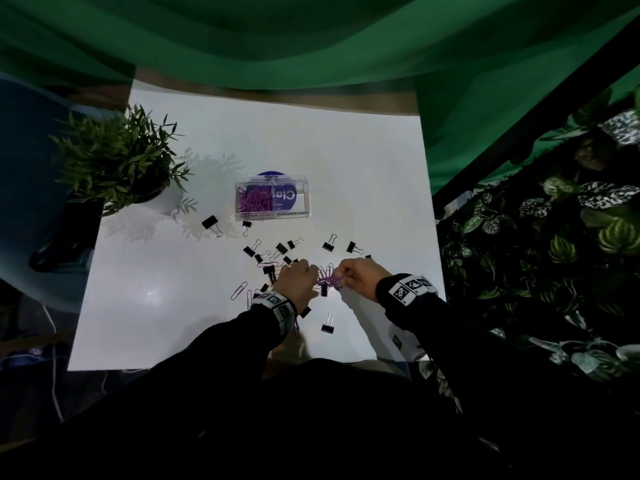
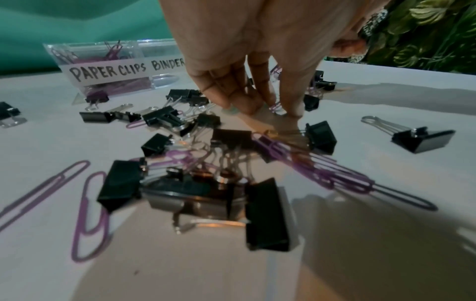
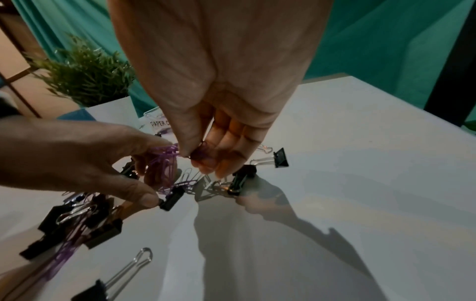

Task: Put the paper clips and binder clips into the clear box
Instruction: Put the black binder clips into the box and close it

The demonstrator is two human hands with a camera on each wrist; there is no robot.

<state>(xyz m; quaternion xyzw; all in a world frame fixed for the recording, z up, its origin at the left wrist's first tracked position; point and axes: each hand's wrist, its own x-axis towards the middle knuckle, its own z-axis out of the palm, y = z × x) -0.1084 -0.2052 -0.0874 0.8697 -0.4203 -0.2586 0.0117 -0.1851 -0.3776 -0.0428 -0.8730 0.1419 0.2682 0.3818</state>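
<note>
Both hands met over the table [image 1: 173, 323]: left hand [image 1: 297, 280] gripped a bunch of purple paper clips [image 1: 325, 279], right hand [image 1: 356, 273] pinched its end; clear box [image 1: 272, 201] lay crosswise beyond.

I see a white table [image 1: 346, 161] under a green cloth backdrop [image 1: 311, 39]. A leafy potted plant [image 1: 121, 161] in a white pot stands at the table's far left corner. Off the right edge I make out a wall of patterned foliage [image 1: 554, 237], behind a dark post [image 1: 519, 126]
</note>
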